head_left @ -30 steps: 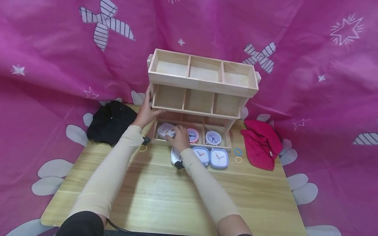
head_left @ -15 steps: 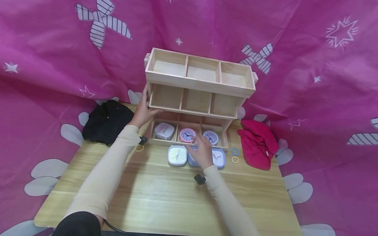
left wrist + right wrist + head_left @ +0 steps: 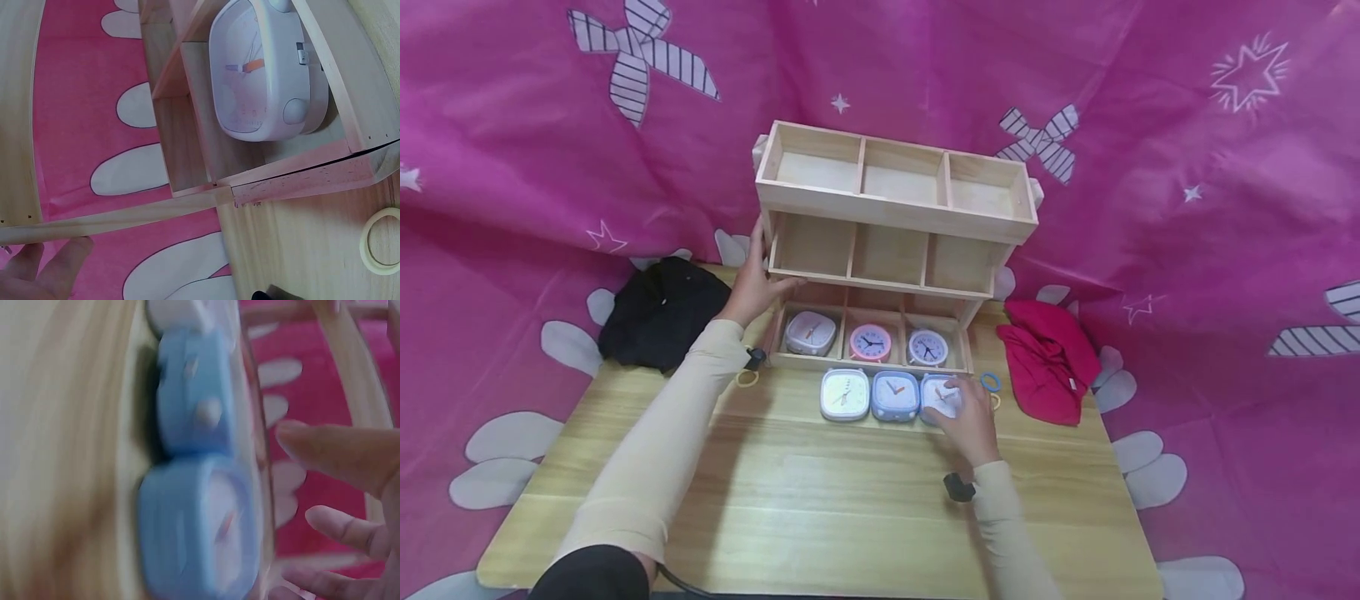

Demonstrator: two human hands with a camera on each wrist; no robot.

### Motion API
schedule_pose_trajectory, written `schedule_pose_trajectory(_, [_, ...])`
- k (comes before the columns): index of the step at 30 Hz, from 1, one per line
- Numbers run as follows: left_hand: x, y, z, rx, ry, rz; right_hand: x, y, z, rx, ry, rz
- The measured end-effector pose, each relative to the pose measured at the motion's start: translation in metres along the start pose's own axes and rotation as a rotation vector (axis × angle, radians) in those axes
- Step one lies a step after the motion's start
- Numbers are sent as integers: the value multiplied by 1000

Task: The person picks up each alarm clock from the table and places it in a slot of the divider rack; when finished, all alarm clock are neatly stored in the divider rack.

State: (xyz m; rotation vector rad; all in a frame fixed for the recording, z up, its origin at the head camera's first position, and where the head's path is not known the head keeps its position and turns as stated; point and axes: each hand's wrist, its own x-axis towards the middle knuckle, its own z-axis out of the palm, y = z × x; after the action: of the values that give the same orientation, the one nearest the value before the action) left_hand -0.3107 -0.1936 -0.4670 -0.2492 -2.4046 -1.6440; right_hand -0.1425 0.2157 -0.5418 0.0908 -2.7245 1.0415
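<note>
My left hand (image 3: 751,285) rests against the left side of a three-tier wooden shelf (image 3: 891,208), fingers straight up the side wall and thumb under the middle tier. In the left wrist view its fingers (image 3: 47,269) lie along a wooden edge. The bottom tier holds a white square clock (image 3: 810,332), a pink round clock (image 3: 870,342) and a lilac round clock (image 3: 927,347). A white clock (image 3: 845,394) and a blue clock (image 3: 895,395) lie in front. My right hand (image 3: 958,402) spreads its fingers over a third, blue clock (image 3: 934,392); nothing is gripped.
A black cloth (image 3: 662,312) lies left of the shelf and a red cloth (image 3: 1052,358) right of it. A yellow ring (image 3: 747,377) and a blue ring (image 3: 990,382) lie on the wooden table (image 3: 820,517). Pink patterned fabric hangs behind.
My right hand left the white clock in the bottom-left compartment and swept right across the table clocks to the rightmost one. My left hand stayed on the shelf.
</note>
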Motion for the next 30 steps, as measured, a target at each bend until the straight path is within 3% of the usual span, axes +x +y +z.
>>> schedule_pose_trajectory(7, [0, -2, -1, -6, 12, 12, 1, 42, -3, 89, -112, 68])
schedule_pose_trajectory(13, [1, -2, 1, -15, 1, 8, 7, 64, 0, 163, -183, 104])
schedule_pose_trajectory(20, [2, 0, 1, -14, 2, 5, 14, 68, -2, 195, -247, 141])
schedule_pose_trajectory(26, [3, 0, 0, -2, -3, -7, 19, 68, 3, 208, -249, 68])
schedule_pose_trajectory(30, [2, -1, 1, -1, -7, -10, 18, 65, 1, 158, -258, 66])
